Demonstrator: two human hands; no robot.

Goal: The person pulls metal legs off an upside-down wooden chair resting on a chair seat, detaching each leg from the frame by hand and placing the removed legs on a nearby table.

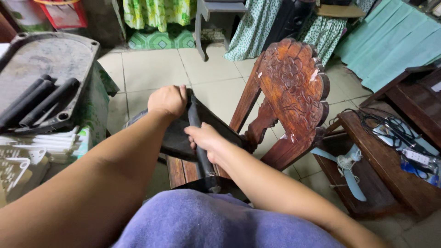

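Carved wooden chair (294, 87) behind black panel (177, 138)

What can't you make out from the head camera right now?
- Black panel: its left part is hidden behind the left hand and forearm.
- Black bar: its middle is hidden by the right hand.
- Wooden chair: its seat is mostly hidden by the panel and the purple cloth.

A carved wooden chair (289, 92) stands on the tiled floor (151, 69).
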